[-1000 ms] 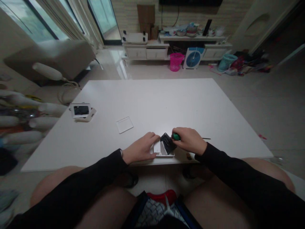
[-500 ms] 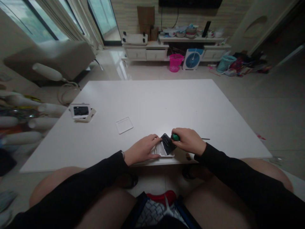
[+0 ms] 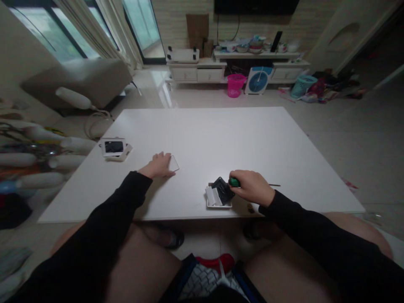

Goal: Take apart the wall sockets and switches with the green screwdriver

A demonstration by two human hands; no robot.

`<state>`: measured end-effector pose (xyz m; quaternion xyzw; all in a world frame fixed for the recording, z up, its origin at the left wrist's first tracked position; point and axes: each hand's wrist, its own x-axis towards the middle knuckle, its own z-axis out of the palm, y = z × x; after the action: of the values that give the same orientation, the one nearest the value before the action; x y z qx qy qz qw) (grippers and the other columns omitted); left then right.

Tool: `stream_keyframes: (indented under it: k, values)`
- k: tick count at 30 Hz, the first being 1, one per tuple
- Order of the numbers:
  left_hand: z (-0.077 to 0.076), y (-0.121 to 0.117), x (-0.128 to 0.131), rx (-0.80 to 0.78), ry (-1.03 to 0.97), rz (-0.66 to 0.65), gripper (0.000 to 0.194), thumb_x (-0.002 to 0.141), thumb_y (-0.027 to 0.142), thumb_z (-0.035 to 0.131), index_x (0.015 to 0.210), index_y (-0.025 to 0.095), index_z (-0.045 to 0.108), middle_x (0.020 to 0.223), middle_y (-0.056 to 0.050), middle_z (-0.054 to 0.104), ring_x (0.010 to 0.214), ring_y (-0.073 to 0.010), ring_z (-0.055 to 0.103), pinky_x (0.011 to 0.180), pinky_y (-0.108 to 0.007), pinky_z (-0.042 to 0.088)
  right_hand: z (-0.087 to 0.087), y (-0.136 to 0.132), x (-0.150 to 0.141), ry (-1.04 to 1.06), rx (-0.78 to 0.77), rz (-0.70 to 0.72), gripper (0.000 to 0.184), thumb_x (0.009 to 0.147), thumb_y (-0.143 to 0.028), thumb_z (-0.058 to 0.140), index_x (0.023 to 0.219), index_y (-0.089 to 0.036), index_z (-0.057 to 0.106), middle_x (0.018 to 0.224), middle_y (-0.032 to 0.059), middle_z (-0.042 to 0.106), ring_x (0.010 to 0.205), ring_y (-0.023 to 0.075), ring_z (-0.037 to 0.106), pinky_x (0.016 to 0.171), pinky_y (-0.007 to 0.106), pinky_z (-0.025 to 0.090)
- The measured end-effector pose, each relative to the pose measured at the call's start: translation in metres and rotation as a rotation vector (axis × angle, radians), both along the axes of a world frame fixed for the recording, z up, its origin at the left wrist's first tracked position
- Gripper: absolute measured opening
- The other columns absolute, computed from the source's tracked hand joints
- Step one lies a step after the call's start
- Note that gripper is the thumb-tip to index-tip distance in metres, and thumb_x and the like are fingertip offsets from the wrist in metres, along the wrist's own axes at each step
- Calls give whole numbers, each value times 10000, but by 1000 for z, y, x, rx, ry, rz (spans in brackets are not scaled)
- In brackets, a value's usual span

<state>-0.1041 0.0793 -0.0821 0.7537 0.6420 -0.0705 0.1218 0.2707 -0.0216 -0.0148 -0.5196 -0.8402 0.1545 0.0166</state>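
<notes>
Near the table's front edge stands a small white box (image 3: 218,207) with a black panel (image 3: 223,191) tilted against its right side. A white inner piece (image 3: 213,196) sits beside the panel. My right hand (image 3: 252,185) is closed round a screwdriver's green-and-black handle (image 3: 234,182), next to the panel; the thin shaft (image 3: 275,185) sticks out to the right behind the hand. Further left, my left hand (image 3: 159,165) lies over a clear rectangular cover (image 3: 174,163), thumb and fingers apart at its edges. Much of the cover is hidden beneath that hand.
At the white table's (image 3: 202,130) left side sits a white case with a dark window (image 3: 114,147). A small dark brown item (image 3: 250,208) lies at the front edge near my right wrist. Beyond the table are a pink basket (image 3: 236,86) and a blue fan (image 3: 259,80).
My left hand has left the white box and moved left and away from me to the clear cover. The right hand stays by the panel with the screwdriver. The view has shifted slightly.
</notes>
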Motion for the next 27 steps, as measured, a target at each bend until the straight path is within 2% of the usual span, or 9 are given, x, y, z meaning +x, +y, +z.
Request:
stream_keyframes:
  k: [4,9,12,15,18,20,22,25,27]
  values:
    - [1,6,-10,-43,10,-9,887,689,457,808,1426,59,514,1367,-301,584,1254,-478,581,1048,-532,471,2,0,2,7,20,-2,65,893,-273,622,913,-211,624,921,46,715,800,184,592,663,304,235]
    - [10,-1,8,-32,-81,-89,914,677,513,802,1440,112,498,1345,-232,604,1258,-423,578,1080,-517,473,6,-1,4,5,34,-10,76,901,-286,612,914,-214,627,933,45,724,806,188,601,662,308,236]
    - [20,-18,31,-11,-430,-158,821,724,528,784,1405,154,518,1399,-189,570,1271,-364,578,1132,-525,465,7,-1,5,-2,28,-15,78,902,-289,610,917,-216,632,944,49,729,814,191,604,663,308,241]
    - [32,-47,57,-56,-787,-212,785,771,442,784,1456,232,463,1443,-136,513,1305,-310,563,1099,-512,525,6,-1,5,1,22,-11,80,899,-285,615,924,-212,637,956,59,733,824,199,609,664,307,251]
    - [40,-73,80,-23,-975,-329,837,778,337,793,1517,299,402,1459,-104,457,1386,-299,495,1133,-541,512,5,1,3,26,21,-8,73,888,-272,628,920,-208,646,947,66,736,821,207,611,666,305,268]
    - [42,-84,90,46,-991,-415,866,766,296,818,1531,324,413,1434,-99,448,1369,-304,490,1130,-549,515,5,2,1,107,7,-23,79,891,-278,641,918,-207,661,911,59,733,807,202,611,675,299,301]
    - [40,-91,96,127,-983,-477,925,754,277,844,1563,344,401,1380,-98,450,1306,-308,514,1078,-538,557,6,2,-2,276,-47,-54,128,910,-328,654,913,-203,681,852,44,724,773,187,609,689,294,354]
    - [33,-100,104,230,-947,-544,1003,789,285,853,1627,373,308,1365,-105,444,1257,-315,530,989,-495,611,9,1,-7,579,-180,-73,230,910,-420,693,920,-191,715,808,25,722,737,167,614,714,293,435]
    - [30,-105,108,309,-899,-560,997,846,294,827,1651,388,247,1375,-112,443,1261,-320,526,974,-483,622,10,0,-10,720,-242,-58,229,886,-409,726,931,-184,728,832,25,736,756,165,628,738,295,470]
